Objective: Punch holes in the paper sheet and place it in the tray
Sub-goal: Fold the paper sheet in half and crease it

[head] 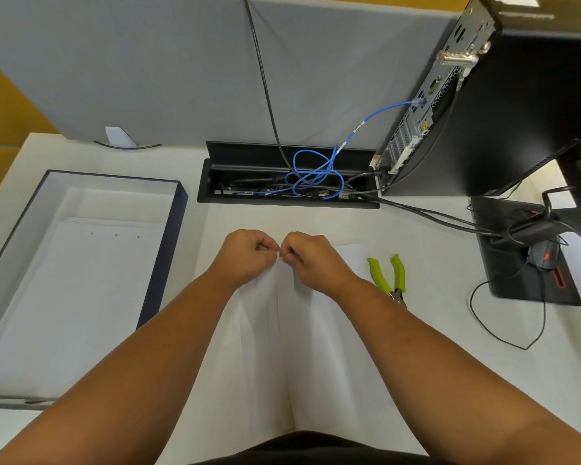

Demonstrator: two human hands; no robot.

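Note:
A white paper sheet (275, 347) lies lengthwise on the desk in front of me, bowed up along its middle. My left hand (245, 256) and my right hand (311, 260) meet at its far edge, each pinching the paper between thumb and fingers. The hole punch (391, 275), a plier-type tool with green handles, lies on the desk just right of my right wrist. The tray (163, 250), a shallow dark-rimmed box with a white inside, sits at the left and holds a white sheet (81, 280) with small holes near its far edge.
A black cable well (215, 196) with tangled blue and black cables is set in the desk behind the paper. A computer tower (503, 105) stands at the back right. Black cables and a monitor base (524, 283) occupy the right side. A grey partition (148, 68) closes the back.

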